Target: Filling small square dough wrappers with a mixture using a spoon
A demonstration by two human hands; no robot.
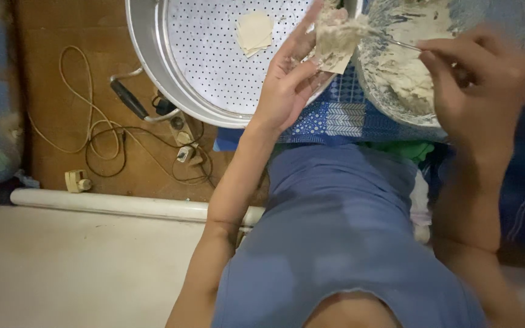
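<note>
Left hand [287,85]: at 12 o'clock, palm up, fingers spread flat under a wrapper [335,42] heaped with filling.
Right hand [481,79]: at 1 o'clock, pinching a spoon [396,41] against the filling.
Bowl [396,79]: behind, smeared with filling.
Steamer tray [214,54]: at 11 o'clock, one wrapper inside.
Risk: overloaded wrapper likely to tear or spill.

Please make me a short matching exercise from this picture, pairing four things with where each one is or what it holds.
Things:
1. left hand
2. right hand
3. steamer tray
4. bowl

Places or states:
A. holds a thin metal utensil over the filling
B. has one folded wrapper lying on its holes
C. palm up, with a wrapper and filling on the fingers
D. smeared inside with pale filling, standing on blue patterned cloth

Pairs: 1-C, 2-A, 3-B, 4-D
</note>
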